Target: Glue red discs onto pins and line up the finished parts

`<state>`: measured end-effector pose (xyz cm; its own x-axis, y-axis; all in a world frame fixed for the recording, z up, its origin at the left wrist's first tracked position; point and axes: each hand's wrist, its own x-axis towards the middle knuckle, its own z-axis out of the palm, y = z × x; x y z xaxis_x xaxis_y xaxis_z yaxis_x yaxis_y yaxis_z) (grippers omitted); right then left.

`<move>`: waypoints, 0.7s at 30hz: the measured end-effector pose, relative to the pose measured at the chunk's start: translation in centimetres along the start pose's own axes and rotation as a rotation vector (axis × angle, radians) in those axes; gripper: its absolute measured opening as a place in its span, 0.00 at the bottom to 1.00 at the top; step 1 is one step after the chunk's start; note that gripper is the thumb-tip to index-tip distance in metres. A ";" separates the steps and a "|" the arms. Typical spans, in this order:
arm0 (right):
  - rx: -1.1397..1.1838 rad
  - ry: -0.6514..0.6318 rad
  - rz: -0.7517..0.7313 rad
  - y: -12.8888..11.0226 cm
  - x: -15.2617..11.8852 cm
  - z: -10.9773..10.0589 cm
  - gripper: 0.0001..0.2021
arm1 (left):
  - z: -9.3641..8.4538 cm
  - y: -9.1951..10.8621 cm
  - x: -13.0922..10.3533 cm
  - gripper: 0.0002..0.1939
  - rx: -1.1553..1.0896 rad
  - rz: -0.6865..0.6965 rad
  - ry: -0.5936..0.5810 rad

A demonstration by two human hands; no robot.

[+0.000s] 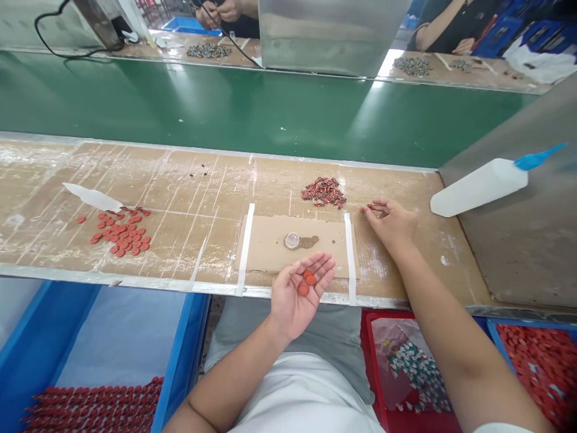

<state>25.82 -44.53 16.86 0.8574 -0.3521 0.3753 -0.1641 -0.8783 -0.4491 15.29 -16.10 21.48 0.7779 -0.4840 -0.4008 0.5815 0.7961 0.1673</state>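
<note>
My left hand [300, 294] is palm up near the bench edge, fingers stretched out, holding three orange-red discs [303, 289] in its palm. My right hand [392, 222] has its thumb and fingers closed on a small red-and-dark part [363, 209], close to a pile of similar small parts [322, 191]. Between the hands lies a taped cardboard piece [265, 240], bearing a small round clear cap-like thing [292, 241] beside a wet-looking stain [309, 242]. More red discs [124, 234] are spread on the left of the bench.
A white squeeze bottle [480, 186] with a blue nozzle leans against a metal panel at right. Below the bench are a blue tray [175, 355] with rows of red pieces, a red bin [374, 373] and another bin of red parts [541, 361]. Co-workers' hands [220, 12] show across the green belt [225, 108].
</note>
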 end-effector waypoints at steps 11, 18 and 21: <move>-0.048 0.035 0.033 -1.2 -1.0 -1.4 0.21 | 0.1 0.2 0.0 0.19 0.018 0.018 -0.017; 0.358 -0.119 -0.576 -10.0 -9.6 -7.2 0.10 | 0.1 0.1 0.3 0.22 -0.024 0.027 -0.072; 0.353 -0.231 -0.684 -12.0 -12.5 -6.8 0.15 | 0.1 0.2 0.3 0.22 -0.033 0.023 -0.086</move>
<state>13.76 -31.79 23.11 0.7977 0.3373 0.5000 0.5651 -0.7075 -0.4243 15.61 -16.13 21.48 0.8091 -0.4941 -0.3182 0.5567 0.8179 0.1454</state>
